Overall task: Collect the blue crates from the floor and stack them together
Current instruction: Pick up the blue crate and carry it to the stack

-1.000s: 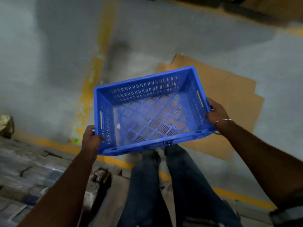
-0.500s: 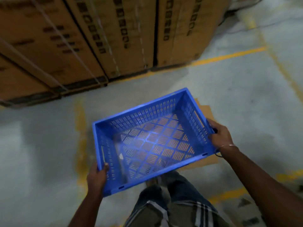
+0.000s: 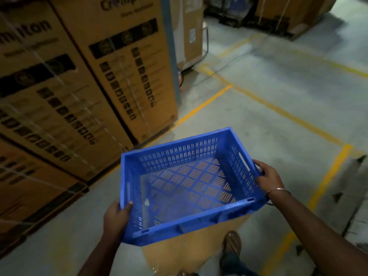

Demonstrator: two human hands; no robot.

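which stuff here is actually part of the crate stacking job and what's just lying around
Part of the job:
- blue crate, empty, held off the floor
- left hand, gripping its left rim
- right hand, gripping its right rim

Just lying about:
- stacked cardboard boxes on the left
- flat cardboard sheet on the floor under the crate
- yellow floor lines
- cable across the floor

A warehouse is shown. Tall printed cardboard cartons [image 3: 83, 80], strapped and stacked, fill the left of the frame, and yellow lane lines [image 3: 282, 110] are painted across the concrete floor [image 3: 258, 80].
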